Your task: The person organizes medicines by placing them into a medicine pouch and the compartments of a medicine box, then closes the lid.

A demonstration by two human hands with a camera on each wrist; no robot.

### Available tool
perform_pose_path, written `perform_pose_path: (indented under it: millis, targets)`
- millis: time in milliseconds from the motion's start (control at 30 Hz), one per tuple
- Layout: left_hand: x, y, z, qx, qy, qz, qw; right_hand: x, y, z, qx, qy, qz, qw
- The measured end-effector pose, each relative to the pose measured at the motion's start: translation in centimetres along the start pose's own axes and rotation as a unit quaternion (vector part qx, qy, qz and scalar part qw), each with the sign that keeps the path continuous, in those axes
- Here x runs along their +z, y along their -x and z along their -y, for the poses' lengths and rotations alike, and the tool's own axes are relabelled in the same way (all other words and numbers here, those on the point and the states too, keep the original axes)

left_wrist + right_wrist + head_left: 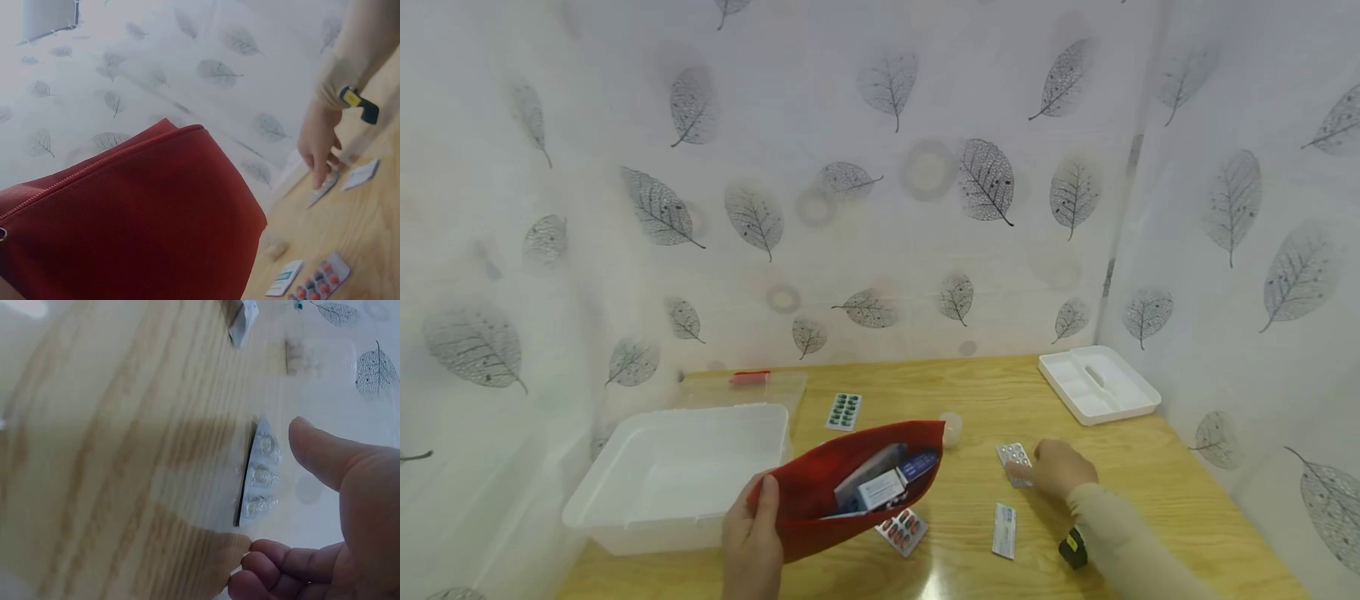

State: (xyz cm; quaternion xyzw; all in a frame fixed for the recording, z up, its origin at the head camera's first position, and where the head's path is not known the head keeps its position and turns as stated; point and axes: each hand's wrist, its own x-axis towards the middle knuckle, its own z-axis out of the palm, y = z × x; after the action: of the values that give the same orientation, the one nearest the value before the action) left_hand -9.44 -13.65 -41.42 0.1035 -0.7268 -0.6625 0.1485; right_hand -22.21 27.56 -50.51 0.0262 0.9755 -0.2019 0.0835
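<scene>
My left hand (752, 533) grips the left end of a red zip pouch (805, 492), thumb over its near edge. The pouch gapes toward the head camera; inside lie a small white box (882, 490), a blue-purple box (917, 467) and other packs. In the left wrist view the pouch's red side (144, 231) fills the lower left. At a silver blister pack (1015, 463) with clear round pockets is my right hand (1060, 468). In the right wrist view, thumb and fingers stand apart on either side of this blister pack (259, 478), which lies on the table.
A clear plastic bin (677, 475) stands left, its lid (786, 383) behind it. A green-capsule blister pack (844, 412), a red-capsule one (904, 532), a flat white pack (1004, 531) and a translucent round object (951, 428) lie about the table. A white divided tray (1099, 385) sits back right.
</scene>
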Motion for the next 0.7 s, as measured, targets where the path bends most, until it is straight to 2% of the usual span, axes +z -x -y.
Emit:
perform_pose_path:
  millis: [267, 400, 700]
  targets:
    - [-0.17, 0.01, -0.04, -0.019, -0.020, 0.003, 0.9996, 0.41, 0.83, 0.43, 0.014, 0.012, -0.004, 1.000]
    - [-0.22, 0.04, -0.02, -0.016, -0.020, 0.000, 0.9997, 0.56, 0.77, 0.31, 0.009, 0.019, -0.002, 1.000]
    - [-0.24, 0.15, 0.08, -0.016, -0.025, -0.003, 0.9996, 0.50, 0.74, -0.17, -0.006, -0.012, 0.000, 1.000]
